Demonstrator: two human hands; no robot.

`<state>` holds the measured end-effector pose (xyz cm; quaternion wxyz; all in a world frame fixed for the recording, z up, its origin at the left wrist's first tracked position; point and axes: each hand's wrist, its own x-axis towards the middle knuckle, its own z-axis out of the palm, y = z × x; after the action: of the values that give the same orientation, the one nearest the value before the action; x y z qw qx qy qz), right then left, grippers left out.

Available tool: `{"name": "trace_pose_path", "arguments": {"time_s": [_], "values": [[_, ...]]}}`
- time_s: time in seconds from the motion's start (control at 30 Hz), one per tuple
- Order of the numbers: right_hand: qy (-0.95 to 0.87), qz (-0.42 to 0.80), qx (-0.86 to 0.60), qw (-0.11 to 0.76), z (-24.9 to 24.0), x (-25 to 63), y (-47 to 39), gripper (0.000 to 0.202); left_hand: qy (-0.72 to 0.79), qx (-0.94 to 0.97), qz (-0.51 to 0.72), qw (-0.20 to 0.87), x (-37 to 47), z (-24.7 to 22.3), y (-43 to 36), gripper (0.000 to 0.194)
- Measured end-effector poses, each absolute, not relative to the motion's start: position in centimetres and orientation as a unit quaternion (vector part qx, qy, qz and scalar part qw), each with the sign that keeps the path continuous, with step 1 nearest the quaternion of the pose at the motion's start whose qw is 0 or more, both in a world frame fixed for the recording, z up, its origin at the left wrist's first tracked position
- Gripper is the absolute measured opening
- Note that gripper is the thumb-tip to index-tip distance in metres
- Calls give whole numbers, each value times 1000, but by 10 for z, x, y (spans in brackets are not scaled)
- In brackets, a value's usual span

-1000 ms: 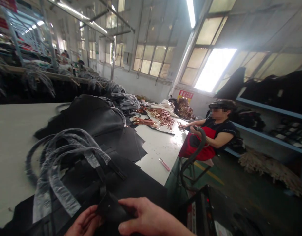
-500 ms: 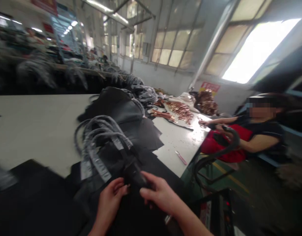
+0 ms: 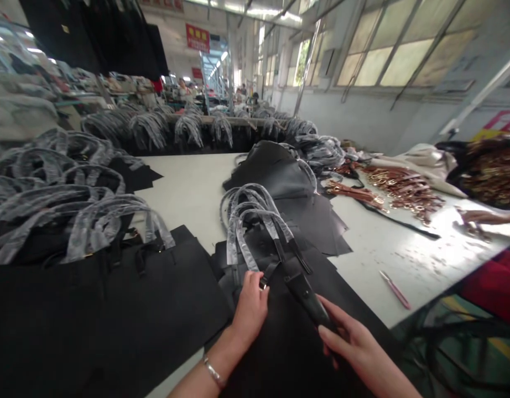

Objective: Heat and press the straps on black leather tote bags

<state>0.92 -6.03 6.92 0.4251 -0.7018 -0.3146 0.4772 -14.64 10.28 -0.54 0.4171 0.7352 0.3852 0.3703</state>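
Note:
My left hand [image 3: 250,304] is closed in a pinch on a small black strap [image 3: 271,272] with a bit of shiny metal at the fingertips. In my right hand [image 3: 348,340] is a long black handheld tool [image 3: 305,296], its front end pointing up and left over the black bag [image 3: 271,348]. I cannot tell the tool's exact kind. Handles wrapped in clear plastic [image 3: 259,202] arch from the bag's top edge, just beyond my hands. The tool's tip is close to the base of one handle; whether it touches is unclear.
More black bags [image 3: 114,309] with wrapped handles lie stacked at left; others [image 3: 271,166] lie beyond. At right on the white table [image 3: 363,265] are a pink-handled cutter [image 3: 395,290] and brown straps with gold buckles [image 3: 404,188]. Another person's arm [image 3: 493,216] reaches in.
The view has swung left, so the bag stack at left now shows and the co-worker is mostly out of frame. My left hand now grips the strap; my right hand keeps the tool.

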Motion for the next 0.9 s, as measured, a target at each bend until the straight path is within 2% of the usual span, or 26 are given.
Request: {"name": "trace_pose_path", "arguments": {"time_s": [0.1,0.27,0.33,0.5,0.77,0.9], "values": [[-332,489,-690,417,71,6,-58,82,385,747,337,425,-153,3,114,24],[-342,512,-668,417,64,4,-60,77,420,541,237,689,-153,12,117,33],[-334,531,-649,431,60,4,-61,78,397,486,244,740,-151,12,114,35],[-290,582,-606,458,64,1,-53,85,355,449,279,771,-146,6,103,44],[-249,603,-594,471,83,3,-47,80,374,377,306,790,-140,-3,91,52],[-251,569,-616,484,88,5,-44,85,369,368,318,792,-135,-2,87,54]]}}
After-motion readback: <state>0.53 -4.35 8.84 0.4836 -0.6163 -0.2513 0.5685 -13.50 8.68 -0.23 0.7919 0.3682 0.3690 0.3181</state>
